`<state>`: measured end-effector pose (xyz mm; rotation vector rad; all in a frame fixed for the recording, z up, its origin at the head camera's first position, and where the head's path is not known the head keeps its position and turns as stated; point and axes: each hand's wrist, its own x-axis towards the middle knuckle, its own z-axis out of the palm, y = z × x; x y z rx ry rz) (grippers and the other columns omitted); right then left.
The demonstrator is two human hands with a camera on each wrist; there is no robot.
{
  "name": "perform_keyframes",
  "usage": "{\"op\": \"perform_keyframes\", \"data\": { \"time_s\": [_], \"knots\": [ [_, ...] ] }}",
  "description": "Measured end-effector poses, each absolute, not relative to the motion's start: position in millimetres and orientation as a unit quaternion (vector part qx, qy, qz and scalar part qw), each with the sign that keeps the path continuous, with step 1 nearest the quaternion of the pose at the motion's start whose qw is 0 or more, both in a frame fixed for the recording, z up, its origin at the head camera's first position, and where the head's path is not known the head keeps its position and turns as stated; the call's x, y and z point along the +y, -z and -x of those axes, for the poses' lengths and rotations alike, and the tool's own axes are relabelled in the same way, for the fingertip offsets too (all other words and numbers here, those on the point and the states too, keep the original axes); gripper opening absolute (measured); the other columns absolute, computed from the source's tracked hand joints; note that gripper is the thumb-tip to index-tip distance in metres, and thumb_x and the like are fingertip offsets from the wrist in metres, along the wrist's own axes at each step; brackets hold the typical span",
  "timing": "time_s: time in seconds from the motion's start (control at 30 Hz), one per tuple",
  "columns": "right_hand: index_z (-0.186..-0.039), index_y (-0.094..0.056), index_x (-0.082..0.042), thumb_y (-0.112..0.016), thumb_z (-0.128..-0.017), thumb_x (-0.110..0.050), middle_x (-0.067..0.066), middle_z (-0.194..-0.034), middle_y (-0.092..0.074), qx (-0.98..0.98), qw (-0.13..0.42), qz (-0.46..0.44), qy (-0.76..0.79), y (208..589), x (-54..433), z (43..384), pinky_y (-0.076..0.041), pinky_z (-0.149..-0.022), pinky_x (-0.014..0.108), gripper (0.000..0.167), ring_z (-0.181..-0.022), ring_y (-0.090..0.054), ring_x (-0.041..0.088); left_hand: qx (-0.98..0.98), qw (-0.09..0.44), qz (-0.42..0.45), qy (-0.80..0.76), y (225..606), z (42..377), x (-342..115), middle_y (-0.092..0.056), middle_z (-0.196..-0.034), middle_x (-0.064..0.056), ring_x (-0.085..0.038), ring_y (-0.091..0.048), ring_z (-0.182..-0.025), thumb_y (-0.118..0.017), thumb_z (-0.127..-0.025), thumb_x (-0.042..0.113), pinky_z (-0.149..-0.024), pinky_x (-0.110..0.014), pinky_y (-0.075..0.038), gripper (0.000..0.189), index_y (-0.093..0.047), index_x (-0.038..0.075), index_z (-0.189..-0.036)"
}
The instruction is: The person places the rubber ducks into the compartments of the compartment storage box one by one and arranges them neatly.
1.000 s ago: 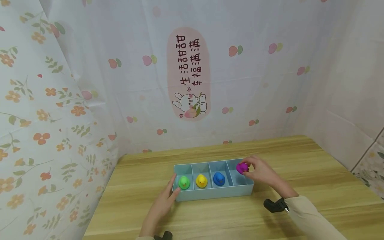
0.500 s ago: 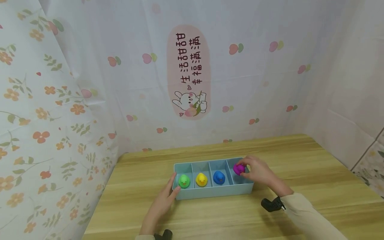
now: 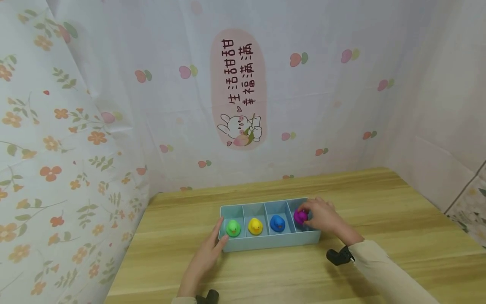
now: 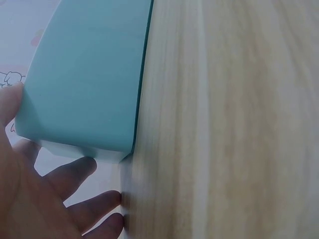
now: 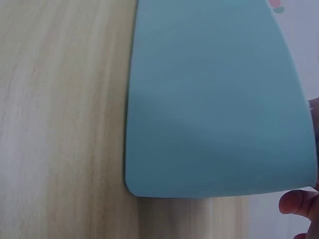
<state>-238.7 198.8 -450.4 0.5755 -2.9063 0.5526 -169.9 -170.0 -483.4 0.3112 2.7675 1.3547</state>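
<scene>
My right hand pinches a purple rubber duck between thumb and fingers, low inside the rightmost compartment of a light blue divided box. The box's other compartments each hold one duck: a green duck, a yellow duck and a blue duck. At the box's left end, my left hand rests with fingers fairly straight against the side and thumb at the front corner. In the left wrist view, fingertips touch the end wall. The right wrist view shows the box's front wall; the purple duck is hidden there.
The box stands on a wood-grain table. A patterned cloth hangs behind the table, with more cloth at both sides. Black devices are strapped at the left wrist and right wrist.
My right hand has moved left and down with the purple duck, bringing it from the compartment's right edge down inside. My left hand stays at the box.
</scene>
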Motion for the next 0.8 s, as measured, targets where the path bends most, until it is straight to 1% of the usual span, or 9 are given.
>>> {"op": "perform_keyframes", "data": {
  "time_s": [0.07, 0.4, 0.53, 0.8],
  "knots": [
    [-0.093, -0.072, -0.021, -0.085, -0.066, -0.015, -0.003, -0.093, -0.068, -0.962, 0.058, -0.196, -0.179, 451, 198, 238, -0.026, -0.066, 0.035, 0.031, -0.082, -0.046, 0.017, 0.894, 0.022, -0.100, -0.436, 483, 170, -170, -0.029, -0.154, -0.018, -0.045, -0.031, -0.138, -0.043, -0.101, 0.040, -0.109, -0.063, -0.026, 0.060, -0.019, 0.025, -0.154],
    [-0.091, -0.070, -0.017, -0.086, -0.066, -0.015, -0.005, -0.085, -0.063, -0.969, 0.042, -0.199, -0.141, 444, 192, 240, -0.027, -0.064, 0.035, 0.030, -0.084, -0.048, 0.019, 0.898, 0.014, -0.098, -0.428, 482, 173, -170, -0.029, -0.154, -0.018, -0.044, -0.032, -0.138, -0.043, -0.101, 0.040, -0.110, -0.061, -0.027, 0.060, -0.020, 0.023, -0.154],
    [-0.090, -0.070, -0.017, -0.086, -0.065, -0.014, -0.004, -0.086, -0.063, -0.971, 0.033, -0.197, -0.129, 446, 190, 242, -0.027, -0.064, 0.036, 0.030, -0.084, -0.048, 0.020, 0.901, 0.013, -0.102, -0.421, 483, 174, -171, -0.030, -0.153, -0.019, -0.044, -0.032, -0.137, -0.042, -0.101, 0.039, -0.110, -0.061, -0.027, 0.060, -0.019, 0.022, -0.154],
    [-0.090, -0.070, -0.016, -0.085, -0.065, -0.017, 0.000, -0.090, -0.066, -0.975, 0.036, -0.192, -0.105, 449, 188, 242, -0.027, -0.062, 0.037, 0.030, -0.082, -0.047, 0.020, 0.901, 0.015, -0.103, -0.421, 485, 173, -171, -0.032, -0.152, -0.020, -0.046, -0.032, -0.137, -0.042, -0.101, 0.041, -0.109, -0.062, -0.028, 0.060, -0.020, 0.022, -0.154]
  ]
}}
